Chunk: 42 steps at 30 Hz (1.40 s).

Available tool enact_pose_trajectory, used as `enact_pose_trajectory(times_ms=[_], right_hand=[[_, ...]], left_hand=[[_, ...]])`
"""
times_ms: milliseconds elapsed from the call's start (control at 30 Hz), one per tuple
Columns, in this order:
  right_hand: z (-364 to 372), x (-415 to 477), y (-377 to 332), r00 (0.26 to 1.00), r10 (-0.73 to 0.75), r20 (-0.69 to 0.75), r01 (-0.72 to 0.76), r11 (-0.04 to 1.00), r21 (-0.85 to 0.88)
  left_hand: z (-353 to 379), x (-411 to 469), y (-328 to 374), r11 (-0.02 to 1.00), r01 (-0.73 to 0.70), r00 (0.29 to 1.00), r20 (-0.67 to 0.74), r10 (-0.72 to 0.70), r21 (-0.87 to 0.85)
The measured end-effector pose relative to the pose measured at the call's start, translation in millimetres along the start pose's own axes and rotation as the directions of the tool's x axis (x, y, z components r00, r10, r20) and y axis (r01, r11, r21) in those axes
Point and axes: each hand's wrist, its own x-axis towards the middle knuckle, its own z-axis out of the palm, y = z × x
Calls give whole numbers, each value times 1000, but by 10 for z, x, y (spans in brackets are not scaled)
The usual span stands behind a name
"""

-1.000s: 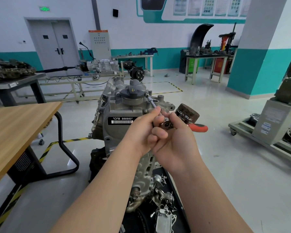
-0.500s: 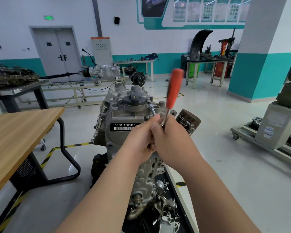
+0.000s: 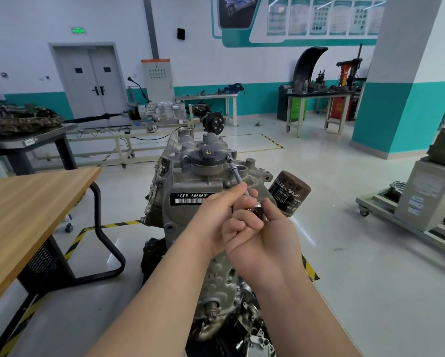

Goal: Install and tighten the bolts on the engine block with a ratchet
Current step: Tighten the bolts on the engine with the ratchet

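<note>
Over engine block (image 3: 190, 181) — left hand (image 3: 216, 217) pinches ratchet shaft (image 3: 238, 176); right hand (image 3: 265, 240) grip tight round ratchet head (image 3: 258, 210).

The person's left hand (image 3: 216, 221) and right hand (image 3: 265, 243) were bare, and the forearms behind them were bare as far as visible.

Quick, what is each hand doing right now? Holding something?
Left hand: closed, pinching the ratchet's extension bar.
Right hand: closed, fingers curled round the ratchet head.
</note>
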Motion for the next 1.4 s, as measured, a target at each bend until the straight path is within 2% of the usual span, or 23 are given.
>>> enact_pose_trajectory(times_ms=[167, 267, 333, 367, 433, 500, 533, 567, 633, 667, 700, 733, 767, 800, 833, 900, 933, 1000, 1033, 1067, 1100, 1167, 1400], right_hand=[[-13, 14, -2, 999, -44, -10, 44, 997, -58], [-30, 41, -11, 989, -143, -36, 128, 950, -284], [-59, 55, -44, 972, -234, -28, 186, 834, -520], [-75, 55, -71, 959, -282, -17, 205, 734, -648], [-61, 24, -136, 929, -369, 24, 202, 452, -869], [12, -19, -206, 893, -438, 102, 152, 80, -985], [60, -35, -238, 877, -450, 167, 121, -128, -984], [96, -40, -267, 864, -435, 254, 105, -337, -936], [122, -25, -314, 846, -324, 424, 61, -731, -680], [128, -28, -325, 836, -252, 487, 40, -858, -513], [125, -27, -327, 829, -190, 527, 32, -923, -383], [115, -19, -325, 827, -163, 538, 29, -943, -330], [103, -4, -319, 837, -169, 520, 41, -929, -368], [90, 6, -309, 850, -210, 482, 74, -860, -506], [77, 13, -286, 863, -264, 431, 121, -720, -684], [25, 33, -223, 882, -374, 287, 196, -264, -944], [-5, 35, -191, 900, -392, 192, 207, -4, -978], [-26, 16, -128, 952, -304, 42, 203, 521, -829], [-17, 2, -108, 976, -218, 0, 164, 735, -658], [-7, -8, -105, 991, -131, -15, 109, 876, -469], [5, -16, -107, 998, -64, -5, 60, 950, -307], [12, -23, -108, 1000, -16, 25, 20, 990, -138], [-24, -5, -64, 999, -27, 21, 28, 997, -77]], left_hand=[[23, 4, -20, 1000, -10, 999, -44, 10, 9], [27, -7, -34, 1000, -7, 999, -42, 8, 27], [27, 1, -53, 996, -13, 999, -43, 16, 85], [32, 10, -66, 994, -20, 998, -50, 25, 111], [45, 30, -82, 991, -40, 996, -73, 49, 125], [61, 52, -84, 991, -57, 993, -96, 69, 125], [75, 52, -82, 992, -62, 992, -101, 73, 113], [88, 54, -83, 994, -62, 992, -108, 72, 90], [104, 54, -81, 997, -54, 990, -127, 61, 57], [99, 56, -84, 997, -51, 989, -136, 59, 56], [90, 64, -91, 997, -49, 989, -137, 57, 56], [85, 69, -91, 997, -46, 990, -128, 53, 57], [81, 65, -88, 997, -44, 992, -120, 50, 57], [79, 53, -82, 997, -40, 993, -107, 46, 60], [73, 41, -80, 997, -40, 995, -89, 45, 60], [46, 26, -81, 998, -28, 998, -50, 31, 61], [34, 19, -80, 998, -15, 999, -28, 17, 62], [16, 11, -71, 997, 8, 1000, 1, -8, 72], [13, 12, -66, 998, 15, 1000, 15, -16, 64], [20, 13, -55, 999, 11, 999, 32, -12, 43], [26, 20, -49, 1000, 0, 999, 42, -1, 20], [29, 39, -47, 1000, -23, 999, 26, 23, 0], [28, 31, -83, 999, -36, 999, 4, 36, -12]])
